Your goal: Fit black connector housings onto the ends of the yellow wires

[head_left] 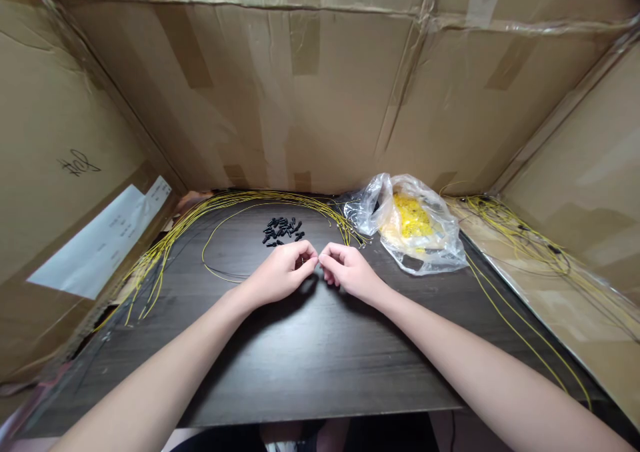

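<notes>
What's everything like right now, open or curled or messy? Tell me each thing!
Left hand: curled, anything held hard to see.
Right hand: curled, anything held hard to see.
Black pieces: loosely heaped.
Clear plastic bag: crumpled, yellow stuff showing inside.
Yellow cables at back: bunched, arcing.
Cables at right: loose, messy.
White paper: stuck to cardboard.

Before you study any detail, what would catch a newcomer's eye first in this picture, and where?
Probably the left hand and right hand, fingertips almost together over the middle of the dark table. Next, perhaps, the clear plastic bag with bright yellow contents, at the back right. Small black pieces lie beyond the left hand, with yellow cables arching behind them.
</notes>
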A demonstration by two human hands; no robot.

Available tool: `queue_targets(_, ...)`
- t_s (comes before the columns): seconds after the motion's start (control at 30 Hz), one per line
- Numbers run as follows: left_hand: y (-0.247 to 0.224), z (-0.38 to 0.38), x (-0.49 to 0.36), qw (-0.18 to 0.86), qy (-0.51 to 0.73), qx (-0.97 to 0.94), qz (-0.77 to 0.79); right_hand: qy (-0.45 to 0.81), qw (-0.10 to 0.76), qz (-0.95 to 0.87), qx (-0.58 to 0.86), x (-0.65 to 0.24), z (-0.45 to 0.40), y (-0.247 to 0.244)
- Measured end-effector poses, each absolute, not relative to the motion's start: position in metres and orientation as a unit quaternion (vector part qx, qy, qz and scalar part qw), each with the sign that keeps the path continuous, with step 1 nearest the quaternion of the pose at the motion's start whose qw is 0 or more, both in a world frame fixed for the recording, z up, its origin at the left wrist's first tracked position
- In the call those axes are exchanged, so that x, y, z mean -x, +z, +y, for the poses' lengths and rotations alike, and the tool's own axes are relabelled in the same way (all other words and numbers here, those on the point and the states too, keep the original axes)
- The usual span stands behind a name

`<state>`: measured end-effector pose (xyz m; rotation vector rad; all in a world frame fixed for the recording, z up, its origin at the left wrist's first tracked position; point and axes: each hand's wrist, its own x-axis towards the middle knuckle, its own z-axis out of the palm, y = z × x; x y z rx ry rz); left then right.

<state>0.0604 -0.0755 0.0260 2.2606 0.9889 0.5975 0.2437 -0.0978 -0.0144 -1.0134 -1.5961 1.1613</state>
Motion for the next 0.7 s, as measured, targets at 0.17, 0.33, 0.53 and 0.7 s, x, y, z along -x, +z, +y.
queue_targets(0.17,0.028,-0.071,-0.058,0.286,0.254,-0.838,0.389,0.49,0.45,-0.627,0.404,-0.243,-0.098,-0.013)
queue_targets(0.33,0.021,-0.043,-0.037,0.136,0.416,-0.722,0.536,0.519,0.449,-0.599,0.411,-0.243,-0.096,-0.016)
queue_targets(0.53,0.001,-0.007,-0.013,0.236,0.523,-0.527,0.627,0.322,0.429,-0.708,0.459,-0.239,-0.102,-0.015)
queue_targets(0.7,-0.01,-0.002,-0.019,0.25,0.545,-0.497,0.627,0.159,0.283,-0.824,0.465,-0.226,-0.114,-0.016)
